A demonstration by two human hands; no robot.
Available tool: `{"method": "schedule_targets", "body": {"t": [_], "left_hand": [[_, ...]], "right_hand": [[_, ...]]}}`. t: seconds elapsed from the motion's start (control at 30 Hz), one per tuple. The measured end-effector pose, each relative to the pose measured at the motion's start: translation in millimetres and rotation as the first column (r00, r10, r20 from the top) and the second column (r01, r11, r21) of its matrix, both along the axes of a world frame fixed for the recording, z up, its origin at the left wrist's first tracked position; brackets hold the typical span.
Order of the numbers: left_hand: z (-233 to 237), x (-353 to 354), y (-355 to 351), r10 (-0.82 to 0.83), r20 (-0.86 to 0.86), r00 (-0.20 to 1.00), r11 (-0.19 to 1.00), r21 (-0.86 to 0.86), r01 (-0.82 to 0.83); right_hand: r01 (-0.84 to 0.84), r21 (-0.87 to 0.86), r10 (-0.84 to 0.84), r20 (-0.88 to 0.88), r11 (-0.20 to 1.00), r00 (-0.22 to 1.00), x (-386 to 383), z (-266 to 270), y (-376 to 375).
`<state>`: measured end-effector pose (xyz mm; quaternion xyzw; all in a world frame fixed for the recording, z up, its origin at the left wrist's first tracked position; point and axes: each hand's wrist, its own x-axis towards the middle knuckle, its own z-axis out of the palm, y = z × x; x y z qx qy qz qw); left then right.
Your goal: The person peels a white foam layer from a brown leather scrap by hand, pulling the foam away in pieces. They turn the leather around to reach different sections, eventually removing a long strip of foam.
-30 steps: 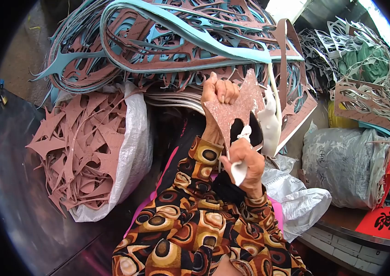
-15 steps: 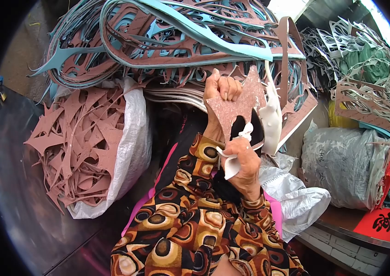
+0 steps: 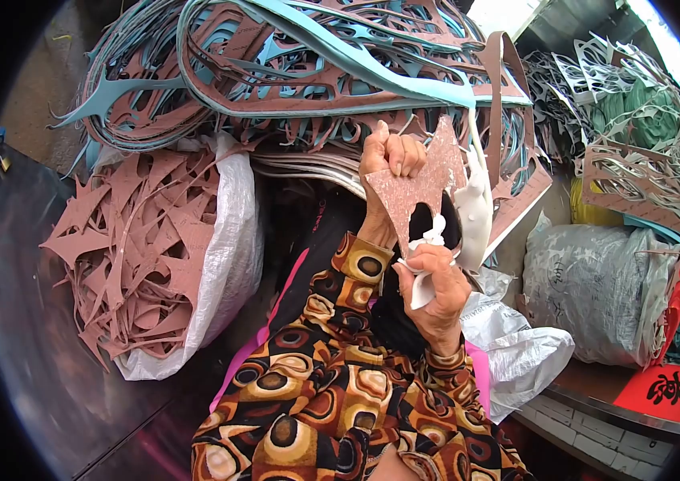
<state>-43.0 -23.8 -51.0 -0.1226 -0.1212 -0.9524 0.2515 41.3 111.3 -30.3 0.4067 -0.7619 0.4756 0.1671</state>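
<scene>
My left hand [image 3: 392,154] is closed over the upper left edge of a pink-brown sheet scrap [image 3: 420,189], a pointed offcut with a mottled, whitish surface. Just below it, my right hand [image 3: 438,290] pinches a soft white foam piece [image 3: 422,292] at the scrap's lower tip. A curled bit of white foam [image 3: 435,232] sticks up above the right fingers, against the scrap. Right of the scrap hangs a longer white foam strip [image 3: 475,210]. My fingers partly hide where the white foam and the scrap meet.
A white woven sack [image 3: 236,232] full of pink-brown offcuts [image 3: 143,240] stands at left. Ahead lies a large heap of blue and brown cut-out sheets [image 3: 300,72]. At right are a wrapped grey bundle [image 3: 588,289], more sheet scraps [image 3: 645,176] and a crumpled white bag [image 3: 524,353].
My right hand has shifted a little to the right, with the white foam in its fingers. The left hand and the scrap have barely moved.
</scene>
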Motion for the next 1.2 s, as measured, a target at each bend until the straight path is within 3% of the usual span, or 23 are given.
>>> {"method": "schedule_targets", "body": {"t": [0.03,0.17,0.23,0.3,0.4,0.5,0.57,0.63,0.67,0.77,0.83,0.87,0.9,0.97,1.03,1.1,1.13,1.17,1.2], "left_hand": [[0.0,0.6,0.8,0.006,0.003,1.000,1.000,-0.001,-0.006],[1.1,2.2,5.2,0.009,0.032,0.999,1.000,0.015,-0.010],[0.6,1.9,5.6,-0.013,0.020,1.000,0.999,0.048,0.012],[-1.0,1.2,3.6,-0.023,0.006,1.000,0.999,0.037,0.023],[-2.4,1.6,4.5,-0.037,0.005,0.999,0.999,0.040,0.037],[-3.5,-0.2,3.0,-0.015,0.003,1.000,1.000,0.000,0.015],[-4.7,-1.3,3.7,-0.051,-0.069,0.996,0.992,0.112,0.058],[-5.3,-1.9,3.1,-0.041,-0.059,0.997,0.992,0.115,0.048],[-5.9,-2.0,3.1,-0.035,-0.047,0.998,0.992,0.118,0.040],[-9.8,-4.7,2.2,-0.034,-0.045,0.998,0.998,0.054,0.036],[-5.9,-2.3,3.2,-0.042,-0.008,0.999,0.996,0.073,0.042],[-6.2,-2.1,3.4,-0.041,0.016,0.999,0.996,0.086,0.039],[-7.1,-1.7,4.0,-0.038,0.042,0.998,0.995,0.098,0.034],[-7.5,0.3,6.1,-0.042,0.077,0.996,0.992,0.122,0.032],[-9.8,2.4,8.2,-0.046,0.114,0.992,0.989,0.146,0.029],[-25.6,1.2,11.5,-0.020,0.341,0.940,0.996,0.084,-0.009],[-44.8,1.9,12.3,0.222,0.333,0.917,0.926,-0.366,-0.091],[-63.6,4.2,15.3,0.267,0.344,0.900,0.869,-0.490,-0.071],[-63.9,7.0,18.2,0.276,0.344,0.898,0.830,-0.557,-0.042]], "right_hand": [[0.016,0.025,-0.014,-0.065,1.000,0.998,0.3,-1.5,1.0],[0.018,0.077,-0.018,-0.003,0.997,1.000,1.2,-1.9,7.3],[-0.159,-0.007,0.158,0.151,0.987,0.976,-0.7,-3.7,14.0],[-0.178,0.039,0.175,0.071,0.983,0.982,-2.1,-3.1,19.9],[-0.224,-0.177,0.266,0.276,0.958,0.924,-5.6,-7.1,27.4],[-0.288,-0.287,0.381,0.356,0.914,0.854,-11.1,-8.0,39.6],[-0.347,-0.350,0.465,0.351,0.870,0.813,-17.8,-14.0,45.7],[-0.175,-0.697,0.609,0.442,0.696,0.659,-21.2,-19.3,50.1],[-0.116,-0.727,0.593,0.446,0.677,0.671,-25.4,-19.8,50.3],[0.069,-0.591,0.264,0.459,0.804,0.848,-31.6,-17.7,43.0],[0.118,-0.268,0.005,0.418,0.956,0.909,-31.3,-2.1,35.2],[0.104,-0.150,-0.036,0.395,0.983,0.918,-31.9,-1.2,31.0],[0.075,-0.043,-0.061,0.266,0.996,0.962,-33.7,1.7,24.9],[0.056,0.064,-0.064,0.130,0.996,0.989,-36.3,-1.9,12.3],[0.139,0.078,-0.145,0.074,0.987,0.987,-39.0,-10.1,6.3],[0.223,0.093,-0.225,0.014,0.970,0.974,-39.5,-15.5,5.7],[0.239,0.091,-0.248,0.097,0.967,0.964,-39.4,-16.6,7.7],[0.256,0.092,-0.269,0.179,0.962,0.947,-39.8,-18.0,10.2],[0.252,0.101,-0.266,0.154,0.962,0.952,-42.4,-20.2,12.8]]}}
